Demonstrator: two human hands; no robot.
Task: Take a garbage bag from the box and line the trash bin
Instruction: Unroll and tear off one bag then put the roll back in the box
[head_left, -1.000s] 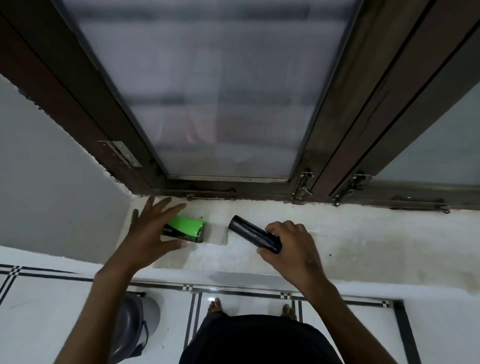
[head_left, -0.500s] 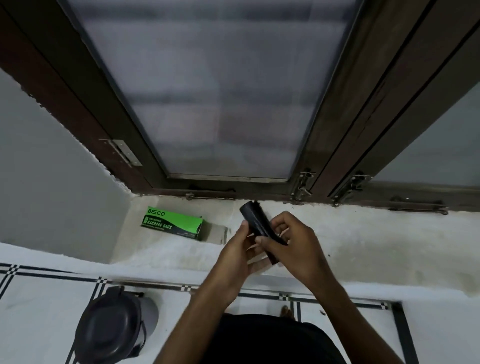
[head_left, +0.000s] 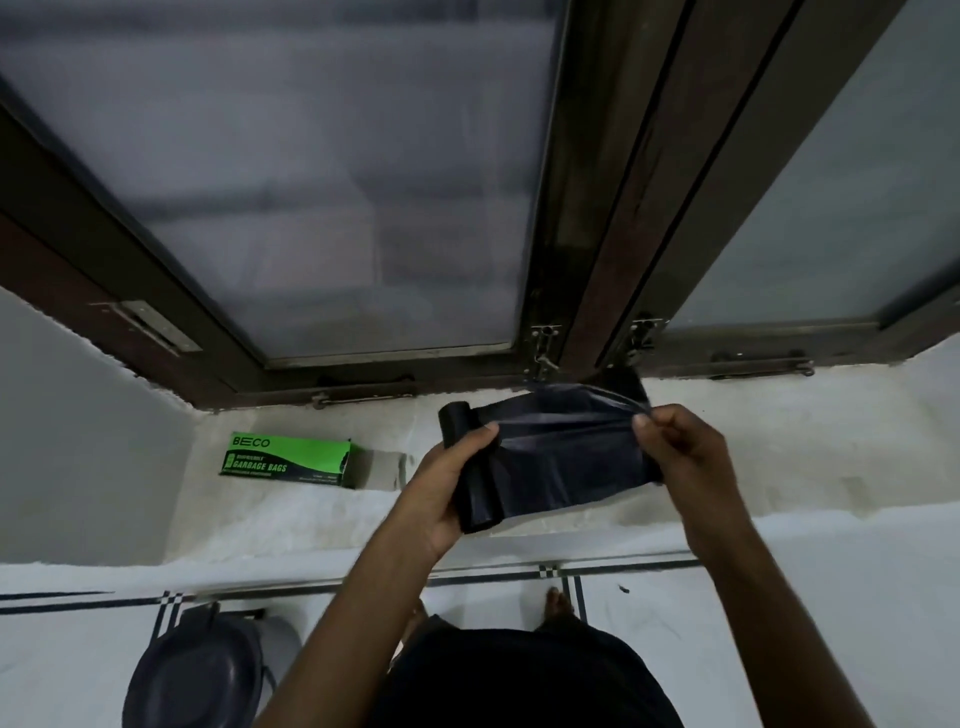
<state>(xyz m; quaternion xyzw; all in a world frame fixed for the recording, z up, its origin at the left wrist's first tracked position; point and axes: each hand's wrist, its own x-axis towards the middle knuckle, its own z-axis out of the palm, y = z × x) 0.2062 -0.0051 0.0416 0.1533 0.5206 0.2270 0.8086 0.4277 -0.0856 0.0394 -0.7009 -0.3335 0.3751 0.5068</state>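
A black roll of garbage bags (head_left: 470, 488) is held over the white window sill (head_left: 810, 457). My left hand (head_left: 447, 478) grips the roll. My right hand (head_left: 675, 447) pinches the free end of a black bag sheet (head_left: 566, 452), which is stretched out to the right from the roll. The green and black garbage bag box (head_left: 291, 460) lies flat on the sill to the left, its right end open. A dark grey trash bin (head_left: 202, 675) with its lid down stands on the floor at the lower left, partly behind my left forearm.
A dark wooden window frame (head_left: 587, 249) with frosted panes and metal latches (head_left: 543, 345) rises right behind the sill. A grey wall (head_left: 67, 441) closes the left side. The white tiled floor (head_left: 779, 639) with black lines lies below, with my feet near the sill.
My left hand left the box and took the roll. My right hand then pulled a bag sheet out to the right, unrolling it. The box lies flat with its label up.
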